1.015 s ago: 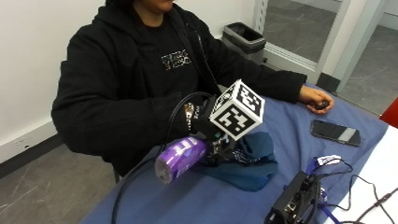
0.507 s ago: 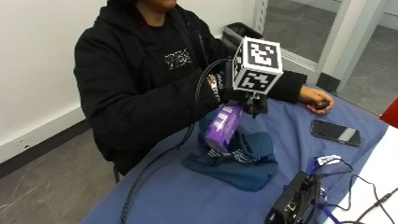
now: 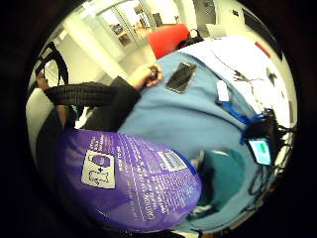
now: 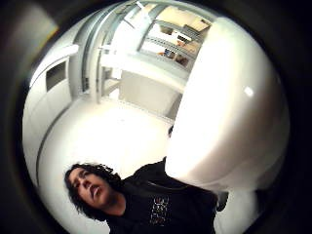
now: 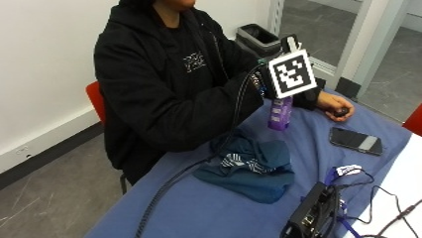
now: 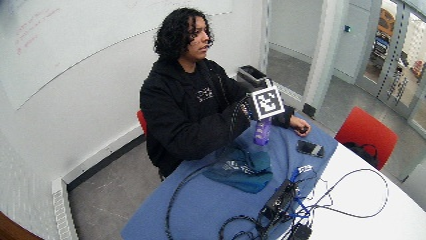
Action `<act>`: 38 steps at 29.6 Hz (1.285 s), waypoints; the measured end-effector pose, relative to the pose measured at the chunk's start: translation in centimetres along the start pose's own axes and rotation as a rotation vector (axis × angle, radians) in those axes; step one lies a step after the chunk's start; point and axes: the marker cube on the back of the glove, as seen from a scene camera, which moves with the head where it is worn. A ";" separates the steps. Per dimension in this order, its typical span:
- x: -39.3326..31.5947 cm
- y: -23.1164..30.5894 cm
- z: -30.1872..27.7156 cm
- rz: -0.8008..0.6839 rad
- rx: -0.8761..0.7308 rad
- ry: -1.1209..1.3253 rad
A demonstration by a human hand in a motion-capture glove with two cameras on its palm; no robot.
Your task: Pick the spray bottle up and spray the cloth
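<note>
A purple spray bottle (image 5: 280, 113) hangs upright above the blue table (image 5: 217, 213), gripped near its top by my gloved right hand (image 5: 262, 82). It is past the far edge of the dark teal cloth (image 5: 254, 166), which lies crumpled on the table below and nearer. In the little finger side palm view the bottle's purple labelled body (image 3: 129, 183) fills the near part, with the cloth (image 3: 223, 178) beyond it. A white rounded part (image 4: 229, 112), likely the bottle's head, fills much of the thumb side palm view. The wide outside view shows the bottle (image 6: 261, 132) over the cloth's (image 6: 243, 167) far side.
The person's bare left hand (image 5: 333, 105) rests on the table beside a black phone (image 5: 356, 140). A black box with cables (image 5: 313, 218) sits at the near right. A lanyard tag (image 5: 346, 170) lies close to it. A bin (image 5: 260, 37) stands behind.
My hand has raised the bottle from low beside the cloth, turned it from tilted to upright, and carried it up and toward the far side of the cloth.
</note>
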 end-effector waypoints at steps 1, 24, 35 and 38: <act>0.4 -0.2 0.4 -0.004 0.014 -0.034; 9.0 -5.4 3.9 0.023 0.239 -0.453; 8.6 -1.7 5.1 -0.014 0.218 -0.457; 8.7 -1.7 5.1 -0.016 0.218 -0.452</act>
